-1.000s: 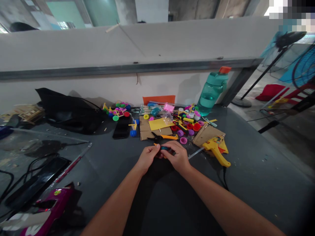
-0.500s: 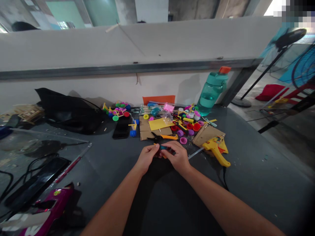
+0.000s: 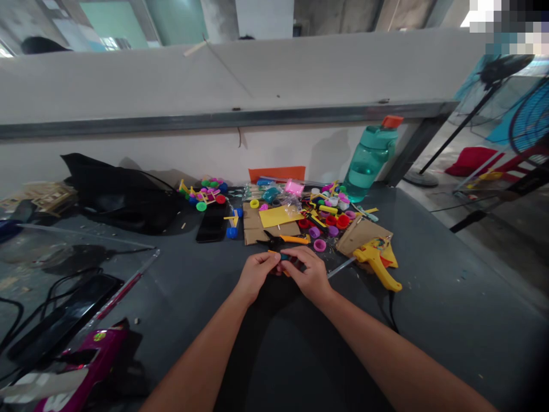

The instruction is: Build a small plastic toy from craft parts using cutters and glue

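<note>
My left hand (image 3: 257, 273) and my right hand (image 3: 309, 272) meet over the near middle of the table. Both are closed on a small orange and teal piece (image 3: 283, 258); the fingers cover most of it, so its exact kind is hidden. Just beyond the fingertips lie pliers with orange handles (image 3: 295, 239) and dark jaws, partly on a cardboard piece (image 3: 253, 232). A yellow glue gun (image 3: 377, 268) rests to the right of my right hand, its clear glue stick pointing towards that hand. Purple bottle caps (image 3: 319, 245) are near the pliers.
A teal water bottle (image 3: 368, 160) stands at the back right beside red caps (image 3: 342, 221). Left of the cardboard lie a black phone (image 3: 211, 222) and a black bag (image 3: 124, 197). A power strip (image 3: 60, 320) and a magenta tool (image 3: 96, 357) occupy the near left.
My left thumb has shifted slightly to the right across the small piece. Everything else looks the same.
</note>
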The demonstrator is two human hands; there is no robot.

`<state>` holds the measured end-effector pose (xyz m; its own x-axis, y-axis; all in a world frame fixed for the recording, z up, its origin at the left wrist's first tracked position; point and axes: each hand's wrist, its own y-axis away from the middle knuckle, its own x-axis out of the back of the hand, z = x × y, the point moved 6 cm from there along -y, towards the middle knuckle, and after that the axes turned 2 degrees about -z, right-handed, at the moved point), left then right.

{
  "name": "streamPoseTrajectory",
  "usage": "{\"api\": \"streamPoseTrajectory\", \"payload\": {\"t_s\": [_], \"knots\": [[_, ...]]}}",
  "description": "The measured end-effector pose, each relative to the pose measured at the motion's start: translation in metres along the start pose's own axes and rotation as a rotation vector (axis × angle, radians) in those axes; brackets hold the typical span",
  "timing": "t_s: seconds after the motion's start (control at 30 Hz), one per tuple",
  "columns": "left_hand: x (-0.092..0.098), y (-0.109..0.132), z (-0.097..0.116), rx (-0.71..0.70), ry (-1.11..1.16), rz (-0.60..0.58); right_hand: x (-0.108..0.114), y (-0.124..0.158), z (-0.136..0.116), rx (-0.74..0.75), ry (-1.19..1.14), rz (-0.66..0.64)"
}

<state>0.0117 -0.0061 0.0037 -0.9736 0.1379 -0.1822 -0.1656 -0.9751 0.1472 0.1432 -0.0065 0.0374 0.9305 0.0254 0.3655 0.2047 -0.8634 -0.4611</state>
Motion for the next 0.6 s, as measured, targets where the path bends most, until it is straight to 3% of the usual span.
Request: {"api": "streamPoseTrajectory", "payload": {"t_s": [0.17,0.6], "knots": [[0.0018,0.0006,0.0009,0.001,0.064,0.041,0.0038,-0.0005,-0.0010,-0.003,0.011,0.048],[0.0024,-0.0007,-0.0028,0.004,0.087,0.041,0.0003,-0.0014,0.0004,-0.001,-0.007,0.006]]}}
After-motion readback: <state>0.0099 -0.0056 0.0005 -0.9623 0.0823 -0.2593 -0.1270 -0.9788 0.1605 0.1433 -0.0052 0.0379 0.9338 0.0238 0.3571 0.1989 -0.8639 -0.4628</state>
